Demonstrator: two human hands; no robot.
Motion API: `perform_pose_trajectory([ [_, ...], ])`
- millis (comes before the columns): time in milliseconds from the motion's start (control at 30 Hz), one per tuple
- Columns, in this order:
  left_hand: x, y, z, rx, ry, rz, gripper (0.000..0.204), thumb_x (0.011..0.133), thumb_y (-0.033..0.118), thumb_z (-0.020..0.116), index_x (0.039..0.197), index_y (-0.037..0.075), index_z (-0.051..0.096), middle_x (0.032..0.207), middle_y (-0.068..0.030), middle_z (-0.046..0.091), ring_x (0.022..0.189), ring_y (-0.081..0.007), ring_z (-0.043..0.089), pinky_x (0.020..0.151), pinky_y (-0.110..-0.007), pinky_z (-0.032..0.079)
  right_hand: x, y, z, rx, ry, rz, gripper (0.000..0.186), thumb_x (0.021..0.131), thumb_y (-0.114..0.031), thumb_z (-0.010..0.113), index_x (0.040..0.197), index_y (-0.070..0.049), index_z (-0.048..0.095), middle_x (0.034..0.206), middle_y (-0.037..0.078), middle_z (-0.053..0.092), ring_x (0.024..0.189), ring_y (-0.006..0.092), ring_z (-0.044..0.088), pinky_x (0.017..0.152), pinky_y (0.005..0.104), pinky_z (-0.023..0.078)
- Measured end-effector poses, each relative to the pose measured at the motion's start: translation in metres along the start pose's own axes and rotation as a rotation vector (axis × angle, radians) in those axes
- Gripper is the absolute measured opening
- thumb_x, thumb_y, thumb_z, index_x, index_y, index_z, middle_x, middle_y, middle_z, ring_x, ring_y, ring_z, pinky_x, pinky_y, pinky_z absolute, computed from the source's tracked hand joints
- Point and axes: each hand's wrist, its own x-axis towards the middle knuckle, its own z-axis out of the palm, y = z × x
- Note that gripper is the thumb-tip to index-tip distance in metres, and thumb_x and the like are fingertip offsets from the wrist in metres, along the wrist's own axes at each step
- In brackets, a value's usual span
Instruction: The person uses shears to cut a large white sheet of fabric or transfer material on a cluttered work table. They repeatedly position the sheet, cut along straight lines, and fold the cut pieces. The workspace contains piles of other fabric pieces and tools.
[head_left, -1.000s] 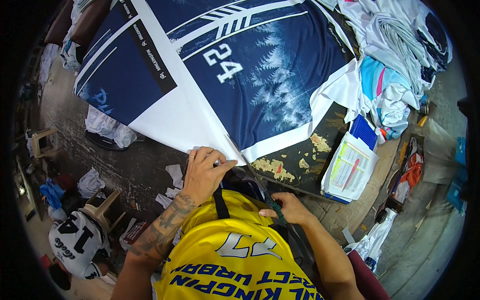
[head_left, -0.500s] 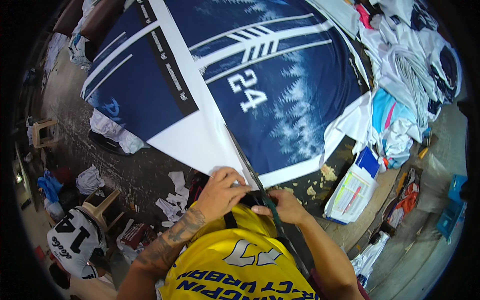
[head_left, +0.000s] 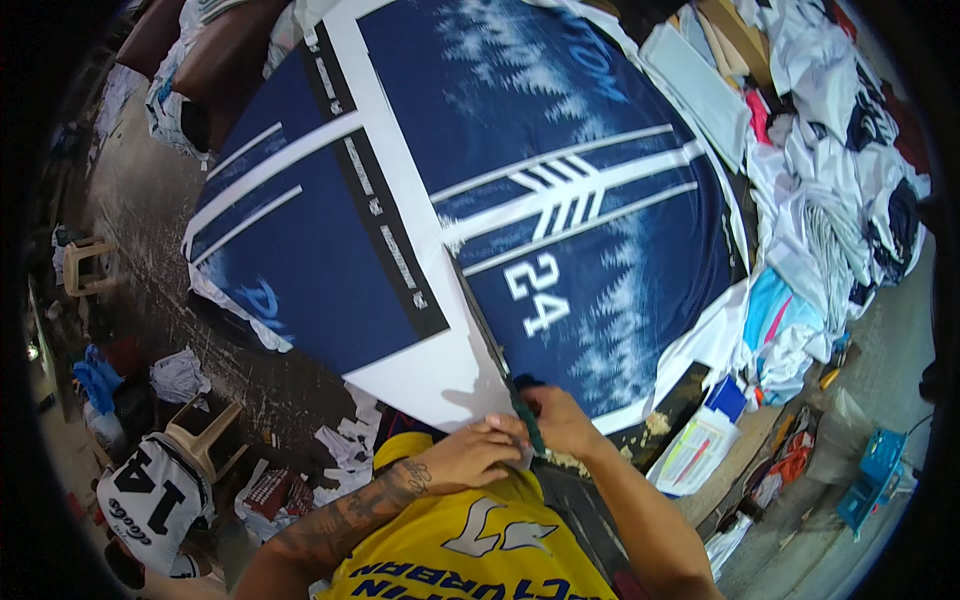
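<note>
A large sheet of printed fabric point(head_left: 480, 130), dark blue with pale trees and white stripes, lies spread before me, with a white strip point(head_left: 435, 385) between its panels. My right hand point(head_left: 562, 420) is closed round the green-wrapped handles point(head_left: 526, 412) of long scissors. Their dark blades point(head_left: 482, 325) point away from me along the border of the white strip and the right panel. Close beside the handles, my left hand point(head_left: 475, 452) has its fingers bent at the fabric's near edge, seemingly pinching it; the fingertips are partly hidden.
White and coloured cloth point(head_left: 800, 190) is heaped at the right. Papers point(head_left: 695, 455) and a blue plastic crate point(head_left: 872, 478) lie nearer on that side. Beige stools point(head_left: 205, 435) and a person in a white jersey point(head_left: 150, 500) are at the left, among cloth scraps point(head_left: 345, 440).
The fabric has shifted toward me and to the right. My left hand has moved right and nearer, up against the scissor handles, which my right hand keeps holding.
</note>
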Motion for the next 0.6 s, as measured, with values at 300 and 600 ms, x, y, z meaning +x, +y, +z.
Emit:
perform_pose_trajectory([
  [300, 0.026, -0.017, -0.055, -0.451, -0.292, -0.129, 0.049, 0.104, 0.028, 0.069, 0.145, 0.004, 0.058, 0.131, -0.0172, 0.074, 0.122, -0.0332, 0.071, 0.106, -0.045, 0.055, 0.054, -0.076, -0.027, 0.046, -0.055, 0.148, 0.082, 0.082, -0.076, 0.08, 0.1, 0.004, 0.078, 0.082, 0.014, 0.073, 0.08, 0.0243, 0.07, 0.077, 0.0389, 0.055],
  [600, 0.076, -0.057, -0.069, -0.725, -0.783, -0.134, 0.073, 0.108, 0.044, 0.065, 0.16, -0.001, 0.041, 0.142, -0.019, 0.068, 0.131, -0.0264, 0.064, 0.11, -0.041, 0.049, 0.108, -0.168, -0.064, 0.051, -0.024, 0.07, 0.076, 0.085, -0.073, 0.081, 0.099, 0.001, 0.08, 0.081, 0.015, 0.075, 0.079, 0.0264, 0.072, 0.074, 0.0389, 0.054],
])
